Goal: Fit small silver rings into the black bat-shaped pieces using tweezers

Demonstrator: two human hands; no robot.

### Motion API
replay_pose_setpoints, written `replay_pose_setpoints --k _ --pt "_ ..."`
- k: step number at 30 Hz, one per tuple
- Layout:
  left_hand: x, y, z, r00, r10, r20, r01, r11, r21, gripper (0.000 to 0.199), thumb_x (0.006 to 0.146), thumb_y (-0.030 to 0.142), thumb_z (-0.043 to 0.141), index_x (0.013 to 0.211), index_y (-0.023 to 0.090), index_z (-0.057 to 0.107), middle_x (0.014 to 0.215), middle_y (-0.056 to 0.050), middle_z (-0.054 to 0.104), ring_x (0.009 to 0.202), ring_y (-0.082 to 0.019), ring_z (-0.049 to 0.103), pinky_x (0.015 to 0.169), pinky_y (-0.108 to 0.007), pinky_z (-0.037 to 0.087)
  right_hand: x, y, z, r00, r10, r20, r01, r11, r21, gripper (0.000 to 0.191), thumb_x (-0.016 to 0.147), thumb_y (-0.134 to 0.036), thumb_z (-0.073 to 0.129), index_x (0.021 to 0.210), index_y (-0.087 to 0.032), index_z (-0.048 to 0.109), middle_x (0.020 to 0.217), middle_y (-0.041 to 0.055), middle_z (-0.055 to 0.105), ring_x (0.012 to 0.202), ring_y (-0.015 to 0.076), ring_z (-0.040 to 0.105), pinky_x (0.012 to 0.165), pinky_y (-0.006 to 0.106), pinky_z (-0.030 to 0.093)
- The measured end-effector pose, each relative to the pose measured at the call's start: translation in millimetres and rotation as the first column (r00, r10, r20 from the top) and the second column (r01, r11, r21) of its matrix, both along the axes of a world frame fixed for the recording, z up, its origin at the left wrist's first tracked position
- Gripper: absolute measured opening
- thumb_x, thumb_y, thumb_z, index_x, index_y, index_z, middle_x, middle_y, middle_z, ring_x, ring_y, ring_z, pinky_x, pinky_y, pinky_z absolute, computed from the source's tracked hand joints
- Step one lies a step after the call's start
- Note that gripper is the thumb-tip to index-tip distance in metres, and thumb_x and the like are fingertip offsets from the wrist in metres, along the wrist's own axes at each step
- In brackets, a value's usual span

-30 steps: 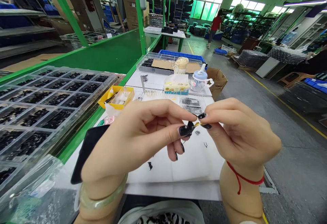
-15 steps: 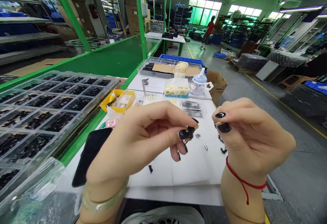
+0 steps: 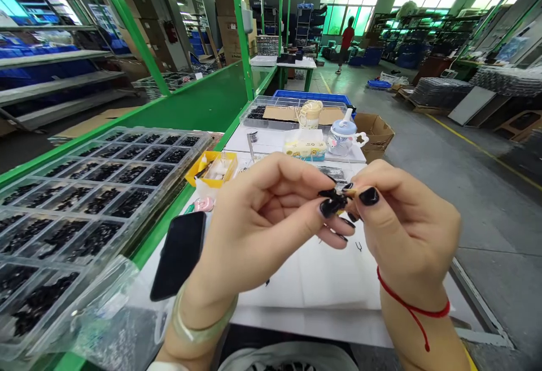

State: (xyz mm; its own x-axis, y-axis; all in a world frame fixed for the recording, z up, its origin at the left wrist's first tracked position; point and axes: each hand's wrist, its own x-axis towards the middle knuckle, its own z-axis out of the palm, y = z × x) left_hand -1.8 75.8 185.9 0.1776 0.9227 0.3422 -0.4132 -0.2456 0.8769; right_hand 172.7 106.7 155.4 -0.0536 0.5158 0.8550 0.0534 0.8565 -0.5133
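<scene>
Black piece (image 3: 339,197) pinched between thumb and forefinger of left hand (image 3: 258,235), right of centre in the frame; grip closed, remaining fingers curled loosely. Yellow bit (image 3: 350,192) at its right end nipped by fingertips of right hand (image 3: 409,227); whether the two are joined cannot be told. Both held above white table (image 3: 313,280). Phone (image 3: 180,255) laid lower left of centre. Divided tray (image 3: 158,201), filled with black parts, set at left.
</scene>
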Motion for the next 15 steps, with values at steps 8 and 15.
replay_pose_setpoints --k 8,15 --pt "1.9 -7.6 -4.5 1.0 0.016 -0.018 -0.016 1.0 0.014 0.014 0.098 0.017 0.085 0.097 0.023 0.073 0.093 0.002 0.088 0.078 -0.02 0.087 0.068 -0.022 0.074 0.8 -4.8 -2.5 0.999 0.005 -0.041 -0.003 0.999 0.049 0.017 0.105 -0.008 0.064 0.105 -0.02 0.077 0.084 0.0027 0.07 0.076 0.0145 0.063 0.062 0.028 0.053" --pt "3.5 -19.8 -11.3 0.986 -0.127 0.108 0.125 0.992 0.03 0.012 0.102 0.017 0.082 0.102 0.024 0.073 0.098 -0.001 0.089 0.086 -0.022 0.088 0.076 -0.023 0.075 1.8 -29.7 0.5 0.99 -0.136 -0.018 0.135 0.989 -0.053 0.012 0.108 -0.025 0.067 0.102 -0.029 0.076 0.081 0.003 0.064 0.077 0.0208 0.063 0.062 0.037 0.053"
